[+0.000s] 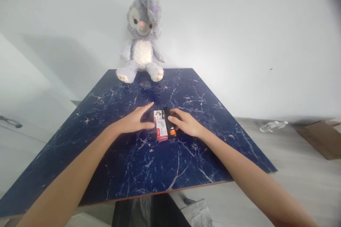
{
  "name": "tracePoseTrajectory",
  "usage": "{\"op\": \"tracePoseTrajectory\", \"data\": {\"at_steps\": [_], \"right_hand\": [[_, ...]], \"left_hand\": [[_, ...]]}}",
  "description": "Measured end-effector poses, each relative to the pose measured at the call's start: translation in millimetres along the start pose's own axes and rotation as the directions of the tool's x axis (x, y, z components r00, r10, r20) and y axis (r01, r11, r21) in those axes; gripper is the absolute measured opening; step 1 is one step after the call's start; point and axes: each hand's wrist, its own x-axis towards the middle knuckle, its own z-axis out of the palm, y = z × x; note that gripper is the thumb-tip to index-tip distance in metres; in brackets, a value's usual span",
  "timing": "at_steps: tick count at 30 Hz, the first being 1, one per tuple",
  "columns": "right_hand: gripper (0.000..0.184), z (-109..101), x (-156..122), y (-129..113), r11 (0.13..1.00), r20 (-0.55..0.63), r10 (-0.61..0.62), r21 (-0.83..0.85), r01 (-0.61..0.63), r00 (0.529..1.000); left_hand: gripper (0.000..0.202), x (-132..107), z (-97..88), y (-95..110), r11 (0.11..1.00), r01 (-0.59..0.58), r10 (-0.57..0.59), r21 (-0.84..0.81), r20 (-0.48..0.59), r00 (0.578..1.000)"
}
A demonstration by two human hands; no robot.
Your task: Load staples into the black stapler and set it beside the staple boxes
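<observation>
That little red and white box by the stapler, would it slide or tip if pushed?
The box lies flat and low, so it would probably slide rather than tip. The table looks glossy, so likely little grip. It seems small cardboard, probably stiff yet crushable.

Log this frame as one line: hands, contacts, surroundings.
left hand: open, at red-white box | right hand: fingers on black stapler, grip unclear | box, stapler side by side on blue table | plush rabbit at far edge
</observation>
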Motion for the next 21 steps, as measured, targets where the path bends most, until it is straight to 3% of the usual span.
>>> {"op": "tracePoseTrajectory", "data": {"at_steps": [3,6,11,14,17,21], "right_hand": [[0.039,0,-1,-1,1.000,-0.007,-0.008,-0.011,0.008,1.000],[0.037,0,-1,-2,0.999,-0.009,-0.018,-0.043,0.018,1.000],[0.034,0,-2,-6,0.982,-0.077,-0.028,-0.188,0.013,0.997],[0.034,0,-3,-9,0.961,-0.099,-0.037,-0.276,0.009,0.994],[0.035,0,-5,-11,0.958,-0.096,-0.028,-0.288,-0.001,0.995],[0.035,0,-5,-12,0.963,-0.098,-0.022,-0.271,-0.006,0.995]], "left_hand": [[0.128,-8,0.7,1,0.998,0.020,-0.028,0.063,0.140,0.990],[0.140,-9,14.4,11,0.991,0.018,-0.033,0.136,0.106,0.994],[0.135,-9,30.8,23,0.984,0.035,-0.041,0.172,0.029,0.999],[0.136,-13,29.6,23,0.990,0.016,-0.024,0.142,0.055,0.998],[0.136,-17,28.5,27,0.994,0.020,-0.029,0.105,0.086,0.996],[0.119,-14,32.9,32,0.996,-0.026,0.027,0.083,-0.018,0.999]]}}
